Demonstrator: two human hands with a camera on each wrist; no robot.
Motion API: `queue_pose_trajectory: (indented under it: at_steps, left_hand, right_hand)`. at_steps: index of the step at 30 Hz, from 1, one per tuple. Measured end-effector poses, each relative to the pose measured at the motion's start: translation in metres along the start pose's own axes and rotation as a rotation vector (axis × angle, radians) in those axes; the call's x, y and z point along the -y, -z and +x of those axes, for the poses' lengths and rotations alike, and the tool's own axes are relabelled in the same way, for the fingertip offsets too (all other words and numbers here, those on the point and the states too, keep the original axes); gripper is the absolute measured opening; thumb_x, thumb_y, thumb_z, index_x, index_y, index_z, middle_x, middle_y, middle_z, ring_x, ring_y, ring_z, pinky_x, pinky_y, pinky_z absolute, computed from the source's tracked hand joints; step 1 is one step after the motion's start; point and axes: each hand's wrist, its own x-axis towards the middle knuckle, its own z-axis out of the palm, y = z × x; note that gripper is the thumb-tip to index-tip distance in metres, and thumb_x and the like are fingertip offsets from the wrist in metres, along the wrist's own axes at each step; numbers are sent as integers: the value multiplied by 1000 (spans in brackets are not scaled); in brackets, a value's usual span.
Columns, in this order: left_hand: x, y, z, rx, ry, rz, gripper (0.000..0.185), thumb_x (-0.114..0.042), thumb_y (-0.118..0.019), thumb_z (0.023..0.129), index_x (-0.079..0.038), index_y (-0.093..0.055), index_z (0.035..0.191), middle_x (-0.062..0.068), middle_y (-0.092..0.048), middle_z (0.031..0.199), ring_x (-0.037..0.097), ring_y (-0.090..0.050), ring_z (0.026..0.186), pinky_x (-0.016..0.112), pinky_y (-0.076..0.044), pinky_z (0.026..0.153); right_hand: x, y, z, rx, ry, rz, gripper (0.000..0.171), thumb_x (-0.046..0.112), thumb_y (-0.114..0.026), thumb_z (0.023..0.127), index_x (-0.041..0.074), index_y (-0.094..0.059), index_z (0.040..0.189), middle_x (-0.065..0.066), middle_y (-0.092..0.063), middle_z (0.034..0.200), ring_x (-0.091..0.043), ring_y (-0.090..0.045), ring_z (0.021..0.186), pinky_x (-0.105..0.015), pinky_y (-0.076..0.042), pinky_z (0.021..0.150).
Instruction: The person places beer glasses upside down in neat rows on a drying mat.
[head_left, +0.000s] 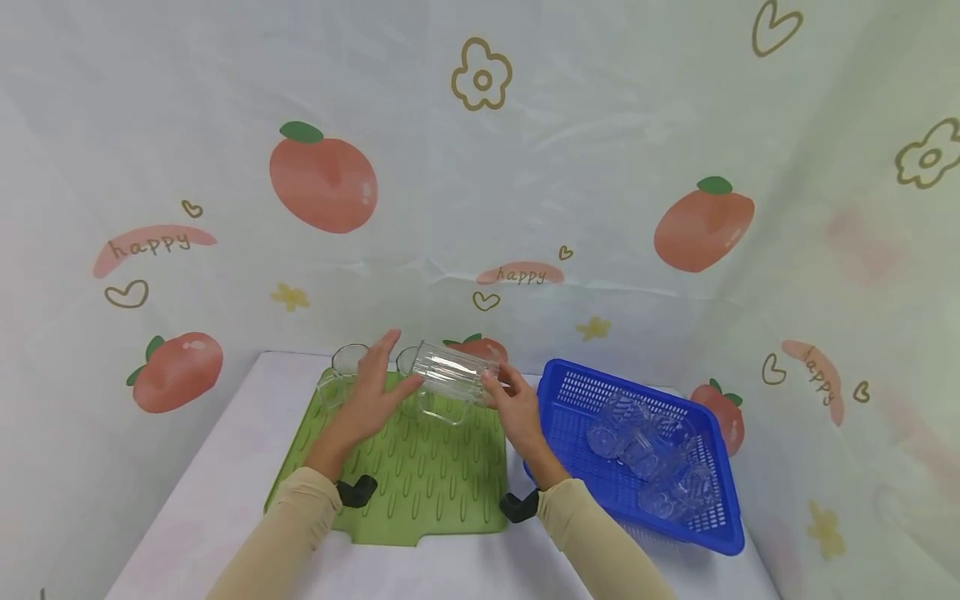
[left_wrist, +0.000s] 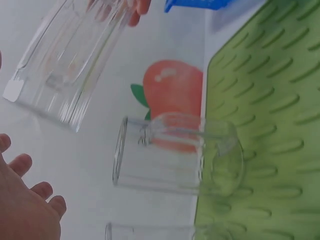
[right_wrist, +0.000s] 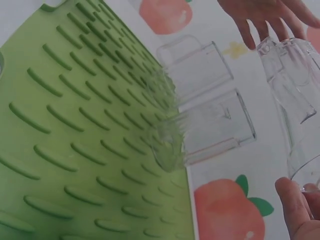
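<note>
Item in hand: 1 ribbed clear glass mug (head_left: 452,373), tilted on its side above the far edge of the green drying mat (head_left: 420,475). My right hand (head_left: 517,408) pinches its rim end; my left hand (head_left: 371,400) is spread, fingers straight against its base.

Step, as I judge it: setting it on the mat beside 2 upturned mugs (left_wrist: 175,157). Next calls for turning it mouth-down.

Blue perforated basket (head_left: 712,533): more glassware.

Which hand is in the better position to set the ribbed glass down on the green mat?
Probably the right hand: it grips the ribbed glass at one end above the green mat. The left hand is open, fingers straight, only at the glass's other end.
</note>
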Motion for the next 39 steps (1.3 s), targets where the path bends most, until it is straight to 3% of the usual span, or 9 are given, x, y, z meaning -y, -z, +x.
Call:
queue_pose_trajectory:
  at_steps: [8,18,24,30,39]
  left_hand:
    - [-5,-13,10,-5,-5,-57,80,-52,-55,102,-36,-6,164,4,-10,173,36,-7,160,72,-15,122]
    - [-8,-19,10,34,-1,-137,79,-47,-55,104,-32,-6,165,10,-12,172,39,-17,158,69,-23,121]
    - [-7,-19,8,53,19,-172,78,-49,-52,104,-29,-7,165,10,-14,172,39,-15,159,68,-20,123]
    - [-12,-20,7,74,58,-207,82,-50,-58,101,-36,-6,164,4,-12,173,37,-17,159,65,-25,123]
    - [-21,-26,9,19,11,-156,90,-47,-70,95,-20,-19,164,12,-28,167,39,-31,152,65,-34,118]
  right_hand:
    - [0,-5,-2,38,29,59,54,32,-63,102,8,-52,149,-20,-63,135,-30,-70,113,-27,-62,83]
    - [0,-6,-3,64,31,79,52,25,-58,105,2,-48,151,-24,-58,144,-38,-67,120,-39,-63,88]
    - [3,-6,-3,118,19,67,53,28,-58,105,5,-46,152,-23,-56,146,-39,-64,123,-41,-62,92]
    - [4,-5,-3,154,2,58,55,31,-56,106,6,-45,153,-24,-56,146,-40,-63,126,-39,-62,93]
    - [2,0,-3,202,-20,76,57,35,-52,107,5,-41,155,-26,-55,145,-42,-61,128,-43,-59,98]
